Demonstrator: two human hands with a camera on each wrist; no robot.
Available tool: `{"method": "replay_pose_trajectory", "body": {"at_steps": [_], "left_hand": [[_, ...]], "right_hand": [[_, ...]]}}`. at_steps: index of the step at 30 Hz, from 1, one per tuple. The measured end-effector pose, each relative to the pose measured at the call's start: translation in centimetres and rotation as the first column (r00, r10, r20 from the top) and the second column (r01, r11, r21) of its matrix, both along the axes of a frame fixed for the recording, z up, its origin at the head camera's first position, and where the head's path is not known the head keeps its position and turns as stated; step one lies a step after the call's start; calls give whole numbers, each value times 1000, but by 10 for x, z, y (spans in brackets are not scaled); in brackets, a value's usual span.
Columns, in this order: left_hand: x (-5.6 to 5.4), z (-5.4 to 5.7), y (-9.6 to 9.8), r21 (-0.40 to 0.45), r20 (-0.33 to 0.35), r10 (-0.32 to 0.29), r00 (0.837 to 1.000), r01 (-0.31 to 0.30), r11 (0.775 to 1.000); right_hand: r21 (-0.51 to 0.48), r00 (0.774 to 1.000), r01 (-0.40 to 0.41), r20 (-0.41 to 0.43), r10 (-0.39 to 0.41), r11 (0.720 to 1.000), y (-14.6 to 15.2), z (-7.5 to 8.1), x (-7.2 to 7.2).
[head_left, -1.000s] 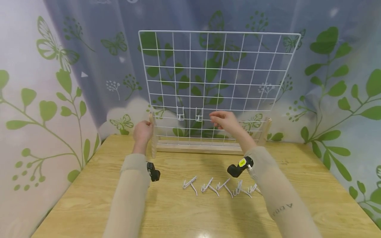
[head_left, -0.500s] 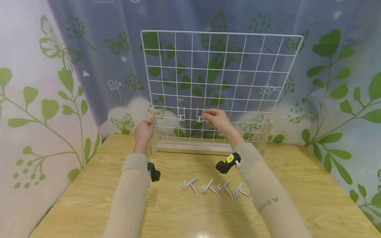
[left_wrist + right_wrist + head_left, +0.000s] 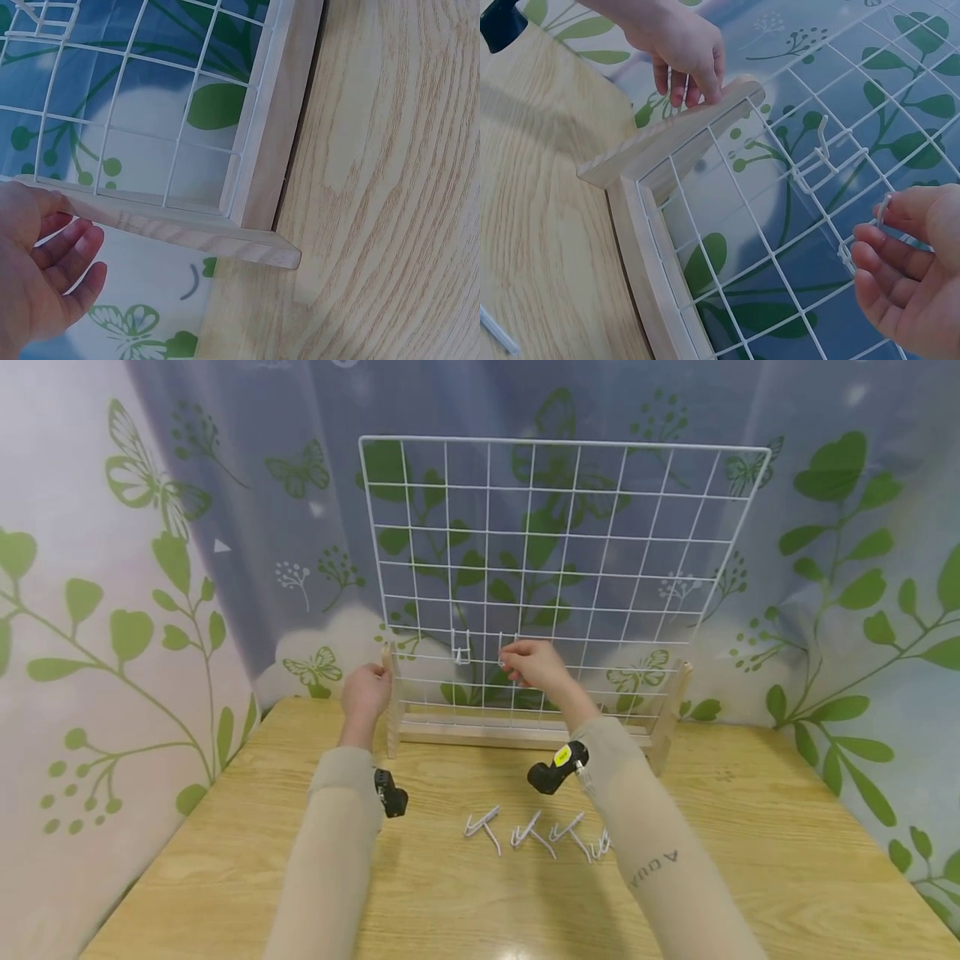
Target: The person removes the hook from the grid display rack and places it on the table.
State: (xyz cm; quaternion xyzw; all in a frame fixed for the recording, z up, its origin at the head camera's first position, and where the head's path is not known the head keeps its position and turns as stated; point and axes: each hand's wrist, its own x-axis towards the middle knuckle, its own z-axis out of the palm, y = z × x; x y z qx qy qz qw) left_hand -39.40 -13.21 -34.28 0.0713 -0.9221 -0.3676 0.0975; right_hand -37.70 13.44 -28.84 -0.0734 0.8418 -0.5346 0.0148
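Hook (image 3: 886, 208) on the grid (image 3: 562, 572) is pinched by the right hand (image 3: 537, 665), left hand (image 3: 366, 692) gripping the stand (image 3: 480, 734).

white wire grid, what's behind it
Behind the white wire grid is a blue-and-white backdrop printed with green leaves, seen through the open squares. In the head view, the right hand covers a patch, so what lies behind that part is hidden.
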Motion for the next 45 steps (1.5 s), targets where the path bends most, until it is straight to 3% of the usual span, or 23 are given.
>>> {"method": "replay_pose_trajectory", "body": {"at_steps": [8, 22, 37, 45], "left_hand": [[0, 0, 1, 9, 5, 2, 1000, -2, 1000], [1, -3, 2, 9, -26, 6, 1000, -6, 1000], [-2, -3, 0, -1, -18, 7, 1000, -7, 1000], [-1, -3, 0, -5, -20, 10, 1000, -10, 1000]], "right_hand": [[-68, 999, 44, 31, -41, 997, -5, -1, -1], [-223, 989, 123, 108, -101, 967, -6, -1, -1], [-218, 995, 54, 92, -35, 974, 5, -1, 5], [-171, 998, -12, 56, 22, 985, 23, -7, 18]]}}
